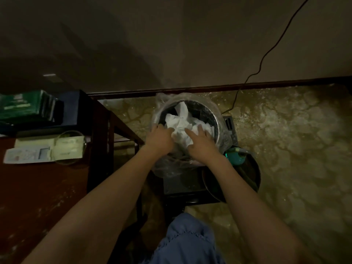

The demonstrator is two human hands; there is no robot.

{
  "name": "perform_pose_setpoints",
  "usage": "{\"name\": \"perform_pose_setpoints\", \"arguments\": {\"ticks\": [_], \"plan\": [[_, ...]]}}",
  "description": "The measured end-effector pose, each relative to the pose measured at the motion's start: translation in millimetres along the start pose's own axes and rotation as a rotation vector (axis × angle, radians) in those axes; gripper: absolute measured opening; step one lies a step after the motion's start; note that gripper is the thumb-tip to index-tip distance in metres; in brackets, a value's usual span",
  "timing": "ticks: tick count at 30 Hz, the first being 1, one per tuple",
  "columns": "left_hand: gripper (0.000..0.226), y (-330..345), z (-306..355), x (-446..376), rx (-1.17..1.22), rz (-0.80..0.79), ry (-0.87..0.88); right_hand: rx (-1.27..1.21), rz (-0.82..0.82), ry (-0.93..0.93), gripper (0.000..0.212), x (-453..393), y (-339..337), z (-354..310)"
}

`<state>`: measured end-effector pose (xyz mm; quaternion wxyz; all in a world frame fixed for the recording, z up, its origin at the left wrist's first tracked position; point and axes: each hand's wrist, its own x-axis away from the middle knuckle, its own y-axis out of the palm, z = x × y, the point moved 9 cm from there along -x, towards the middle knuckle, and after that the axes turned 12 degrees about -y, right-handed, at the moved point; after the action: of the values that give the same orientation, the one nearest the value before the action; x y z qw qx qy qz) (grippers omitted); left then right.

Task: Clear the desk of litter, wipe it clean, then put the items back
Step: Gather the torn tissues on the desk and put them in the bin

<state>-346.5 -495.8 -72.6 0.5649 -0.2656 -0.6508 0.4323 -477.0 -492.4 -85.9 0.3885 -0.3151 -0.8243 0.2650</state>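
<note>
A round dark waste bin point(210, 113) lined with a clear plastic bag stands on the floor beside the desk. Crumpled white paper point(181, 122) fills its mouth. My left hand point(160, 139) and my right hand point(200, 143) both lie on the paper at the bin's near rim, the right hand's fingers spread flat over the wad. The left hand's fingertips are hidden in the paper. The brown desk point(38, 187) fills the lower left.
On the desk lie white papers point(28, 153), a clear round lid or dish point(70, 147), a dark box and a green book stack point(24, 105). A black cable point(264, 60) runs down the wall. A dark round basin with a teal object point(236, 158) sits right of the bin.
</note>
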Motion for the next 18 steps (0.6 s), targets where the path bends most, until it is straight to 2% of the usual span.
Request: {"name": "perform_pose_setpoints", "arguments": {"ticks": [5,8,12,15,18], "plan": [[0.035,-56.0,-44.6,39.7,0.2,0.118,-0.02,0.064,0.224,-0.059,0.063,15.5,-41.7,-64.7],[0.037,-82.2,-98.8,83.9,0.262,0.213,-0.083,0.12,0.315,-0.163,0.051,21.6,-39.2,-127.8],[0.035,-86.1,-207.6,154.0,0.332,0.327,-0.257,0.215,0.18,-0.391,0.033,34.5,27.9,-244.6],[0.034,-76.1,-295.1,223.5,0.394,0.399,-0.375,0.22,0.092,-0.547,0.033,61.3,98.4,-329.5],[0.031,-45.6,-373.4,294.6,0.463,0.429,-0.474,0.325,0.025,-0.638,0.042,96.4,168.3,-398.0]]}}
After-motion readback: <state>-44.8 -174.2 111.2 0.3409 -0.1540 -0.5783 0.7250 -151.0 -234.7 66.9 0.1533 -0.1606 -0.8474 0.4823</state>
